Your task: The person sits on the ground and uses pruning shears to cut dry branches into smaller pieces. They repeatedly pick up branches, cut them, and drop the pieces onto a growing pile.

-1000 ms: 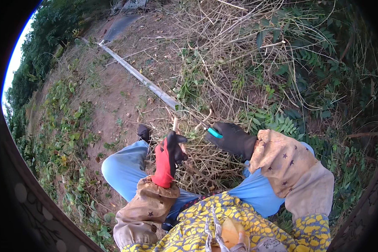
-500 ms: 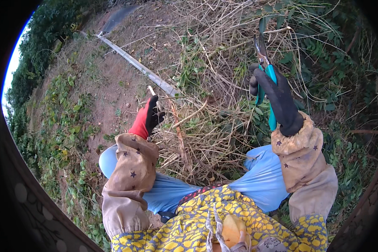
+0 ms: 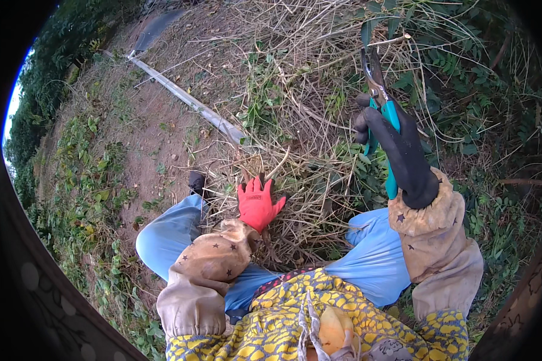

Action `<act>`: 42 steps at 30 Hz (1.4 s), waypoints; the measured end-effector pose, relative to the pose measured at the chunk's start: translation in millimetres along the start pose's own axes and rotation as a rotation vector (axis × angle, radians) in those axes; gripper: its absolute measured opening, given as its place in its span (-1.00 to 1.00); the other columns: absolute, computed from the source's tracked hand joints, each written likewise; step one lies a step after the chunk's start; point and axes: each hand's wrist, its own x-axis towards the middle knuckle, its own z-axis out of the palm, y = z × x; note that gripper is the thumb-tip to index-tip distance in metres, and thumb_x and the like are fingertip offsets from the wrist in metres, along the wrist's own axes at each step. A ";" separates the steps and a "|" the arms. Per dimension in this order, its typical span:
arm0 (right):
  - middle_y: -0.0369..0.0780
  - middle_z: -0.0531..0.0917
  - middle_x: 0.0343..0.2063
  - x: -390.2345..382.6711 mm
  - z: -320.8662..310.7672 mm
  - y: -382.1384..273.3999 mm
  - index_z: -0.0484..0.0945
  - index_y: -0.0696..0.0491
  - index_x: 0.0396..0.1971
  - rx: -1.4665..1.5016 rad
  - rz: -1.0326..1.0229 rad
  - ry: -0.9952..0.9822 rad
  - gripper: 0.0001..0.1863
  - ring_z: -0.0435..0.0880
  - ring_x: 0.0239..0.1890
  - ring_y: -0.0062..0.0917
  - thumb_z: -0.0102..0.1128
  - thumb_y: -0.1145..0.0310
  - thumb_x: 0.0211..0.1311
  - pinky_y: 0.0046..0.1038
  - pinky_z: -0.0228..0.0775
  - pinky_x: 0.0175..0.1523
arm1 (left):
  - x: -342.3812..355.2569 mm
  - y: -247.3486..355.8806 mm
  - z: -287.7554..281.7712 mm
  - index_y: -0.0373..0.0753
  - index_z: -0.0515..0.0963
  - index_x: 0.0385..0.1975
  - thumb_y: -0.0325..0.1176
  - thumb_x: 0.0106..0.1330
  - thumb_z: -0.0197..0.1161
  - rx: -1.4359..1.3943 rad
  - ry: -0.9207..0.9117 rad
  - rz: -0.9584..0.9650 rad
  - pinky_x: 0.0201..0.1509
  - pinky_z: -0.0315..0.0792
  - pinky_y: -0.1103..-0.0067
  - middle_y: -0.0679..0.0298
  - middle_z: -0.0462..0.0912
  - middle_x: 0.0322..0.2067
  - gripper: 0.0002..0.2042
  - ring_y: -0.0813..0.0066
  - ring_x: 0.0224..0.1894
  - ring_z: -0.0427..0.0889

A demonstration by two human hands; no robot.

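Tangled brush (image 3: 325, 66) remains ahead, sticks (image 3: 304, 225) already heaped between my legs (image 3: 376, 256), right hand (image 3: 401, 147) clasping shears (image 3: 377, 92), left hand (image 3: 257, 206) spread, apparently empty.

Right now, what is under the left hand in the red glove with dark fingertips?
A loose heap of thin, pale-brown dry stems shows around the red-gloved left hand. What lies directly beneath is covered; whether the hand touches the heap cannot be told.

pruner blades (image 3: 377, 73) look metal, handles (image 3: 391, 115) smooth plastic.
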 end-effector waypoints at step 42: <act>-0.30 0.52 -0.30 6.9 -4.9 14.4 0.39 0.12 0.12 -0.086 0.136 -0.045 -0.52 0.50 -0.28 -0.65 0.11 0.08 0.40 -0.49 0.42 -0.13 | 106.9 20.5 -160.0 -0.10 0.57 -0.15 -0.23 0.28 0.24 -0.571 0.397 0.461 -0.31 0.50 0.36 0.14 0.64 -0.43 -0.80 0.12 -0.37 0.66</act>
